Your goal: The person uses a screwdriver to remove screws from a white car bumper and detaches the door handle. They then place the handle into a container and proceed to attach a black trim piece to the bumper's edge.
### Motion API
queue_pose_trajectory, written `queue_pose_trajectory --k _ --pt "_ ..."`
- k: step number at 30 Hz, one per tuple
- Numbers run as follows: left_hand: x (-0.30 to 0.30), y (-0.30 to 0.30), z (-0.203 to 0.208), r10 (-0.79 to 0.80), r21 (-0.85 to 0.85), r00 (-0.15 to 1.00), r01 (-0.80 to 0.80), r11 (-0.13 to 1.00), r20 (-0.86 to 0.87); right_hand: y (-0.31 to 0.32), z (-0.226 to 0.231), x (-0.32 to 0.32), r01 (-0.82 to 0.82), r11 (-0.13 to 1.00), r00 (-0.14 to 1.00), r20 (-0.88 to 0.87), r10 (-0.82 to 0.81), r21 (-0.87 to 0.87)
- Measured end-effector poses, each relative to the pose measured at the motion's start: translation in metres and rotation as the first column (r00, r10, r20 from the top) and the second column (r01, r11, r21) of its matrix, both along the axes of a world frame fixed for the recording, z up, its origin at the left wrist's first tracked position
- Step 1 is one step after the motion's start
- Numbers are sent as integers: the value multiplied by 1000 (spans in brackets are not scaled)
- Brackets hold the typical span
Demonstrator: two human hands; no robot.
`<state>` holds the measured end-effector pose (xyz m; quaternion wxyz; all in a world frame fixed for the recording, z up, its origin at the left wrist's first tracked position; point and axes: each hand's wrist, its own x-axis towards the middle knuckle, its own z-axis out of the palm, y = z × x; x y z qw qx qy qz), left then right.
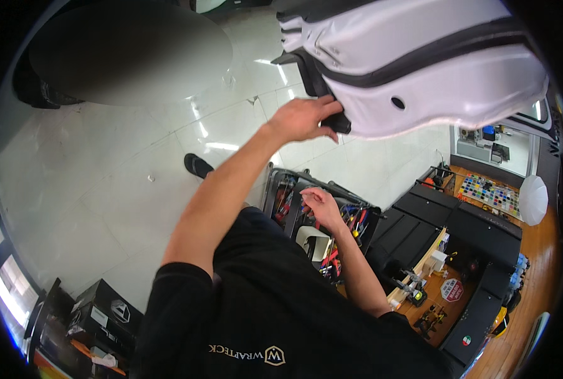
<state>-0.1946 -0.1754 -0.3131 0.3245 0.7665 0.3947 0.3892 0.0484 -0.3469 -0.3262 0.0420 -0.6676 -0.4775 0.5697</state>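
Note:
At the upper middle, my left hand (303,119) is closed round a black trim piece (336,122) at the lower left corner of a glossy, pale lilac-white car panel (382,110). The thumb is below and the fingers are above. A black rubber seal (433,66) curves along the panel, which has a dark oval hole. My right hand (320,205) hovers over a tool cart (377,218) full of hand tools. Its fingers are curled together, and what they hold, if anything, is too small to make out. A cream-coloured open box (313,243) sits in the cart below that hand.
Black cabinets (414,218) and a wooden-edged workbench with tools (414,290) stand at right. Black boxes (101,316) sit at the lower left. Pale glossy tiles (130,164) cover the floor, where a foot in a black slipper (197,165) shows. A blurred patch hides the upper left.

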Motion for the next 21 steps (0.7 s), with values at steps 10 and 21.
queue_pose_trajectory --k 10,21 --pt "-12 11 -3 -74 61 997 76 995 -34 -93 -12 21 212 969 977 9 -212 -125" --pt "-10 21 -17 -62 505 982 145 851 -177 70 -42 -44 563 601 824 -444 -353 567"
